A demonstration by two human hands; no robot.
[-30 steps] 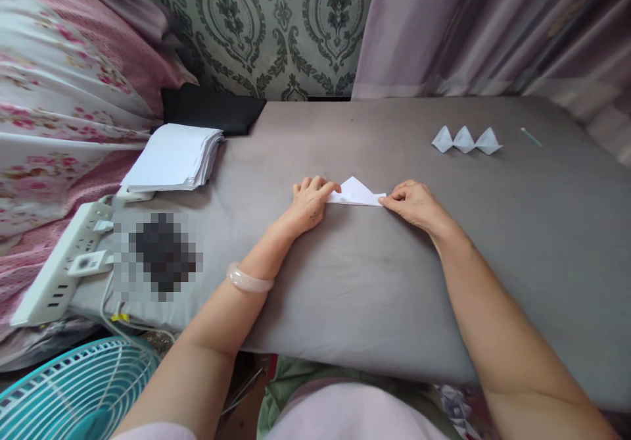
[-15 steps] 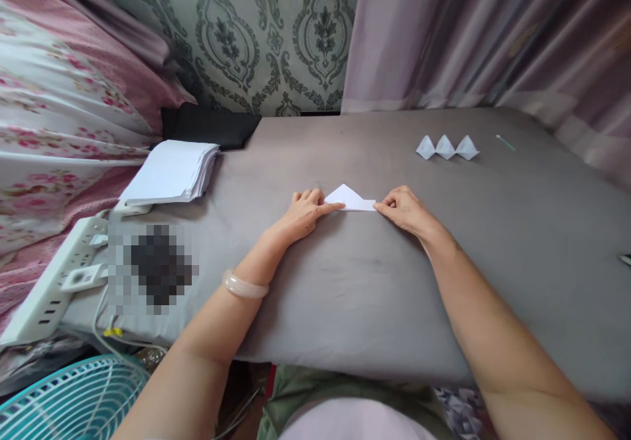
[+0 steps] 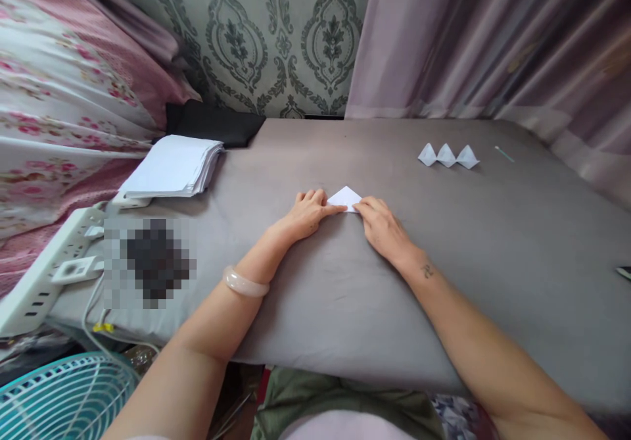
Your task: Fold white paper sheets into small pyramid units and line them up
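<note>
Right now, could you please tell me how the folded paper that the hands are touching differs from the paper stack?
The folded paper shows as a triangle, while the paper stack is roughly four-sided. The folded paper looks much smaller than the paper stack. The left hand and right hand touch the folded paper, but not the paper stack. Both are white.

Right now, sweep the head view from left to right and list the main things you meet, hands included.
White power strip → stack of paper → left hand → folded white paper → right hand → three small paper shapes → thin stick.
</note>
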